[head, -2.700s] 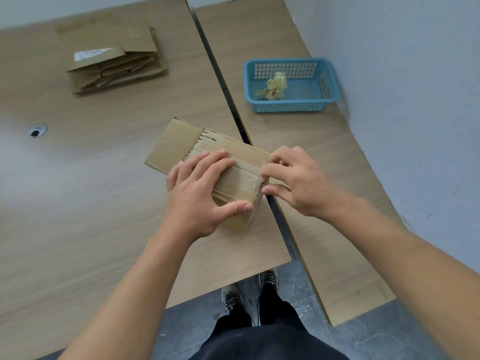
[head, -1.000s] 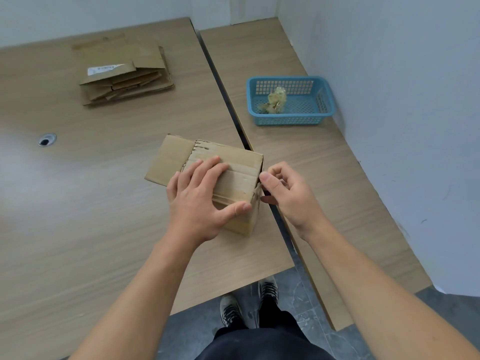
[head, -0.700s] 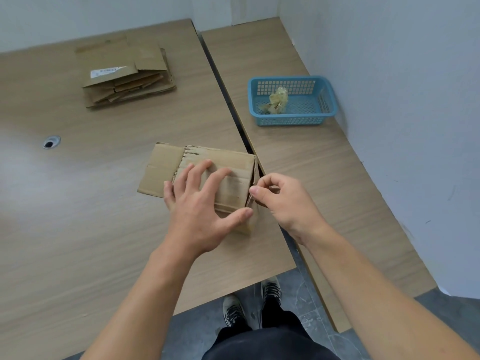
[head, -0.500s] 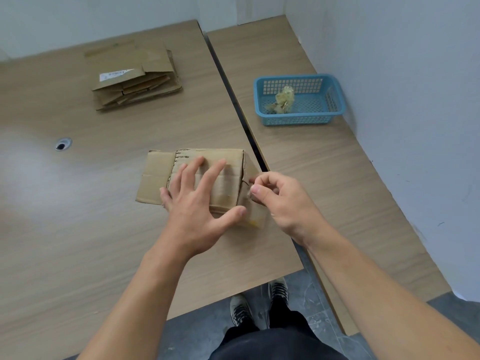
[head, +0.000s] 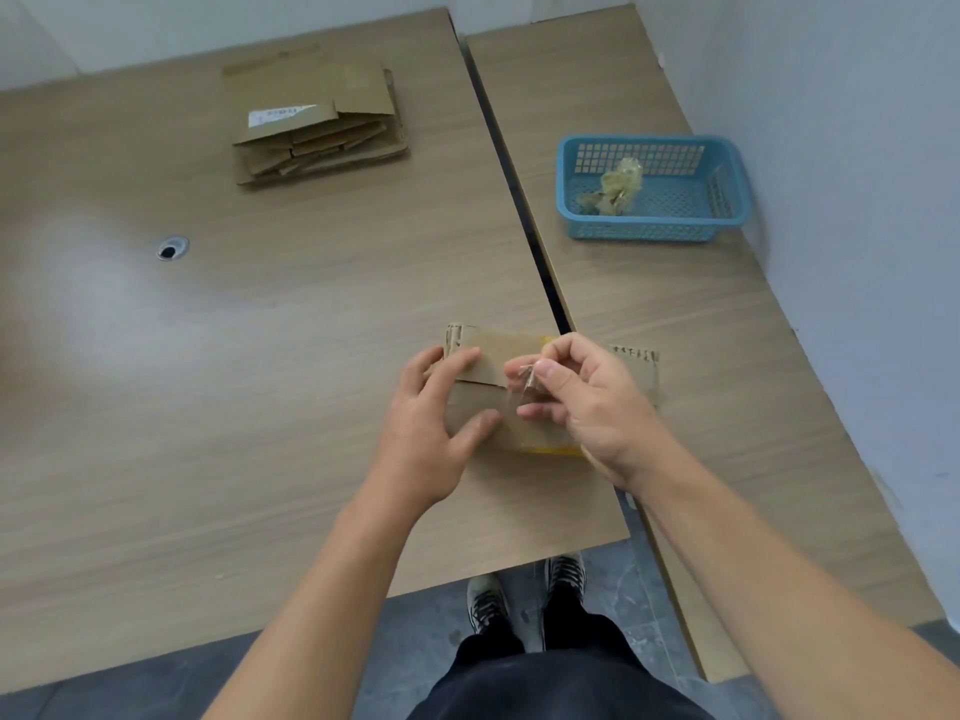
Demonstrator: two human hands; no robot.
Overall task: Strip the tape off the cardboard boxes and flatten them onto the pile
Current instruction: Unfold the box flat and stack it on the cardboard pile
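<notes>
A small brown cardboard box stands near the front right corner of the left table, with a flap sticking out to the right. My left hand grips its left side, fingers on top and thumb on the near face. My right hand pinches a strip of clear tape between thumb and forefinger, lifted a little off the box top. The pile of flattened boxes lies far back on the same table.
A blue plastic basket holding a wad of crumpled tape sits on the right table beside the wall. A dark gap runs between the two tables. A cable hole is at the left. My shoes show below the table edge.
The box has been turned and shifted right, its flap now on the right. My right hand has gone from picking at the box's right edge to pinching a lifted tape end over the top.
</notes>
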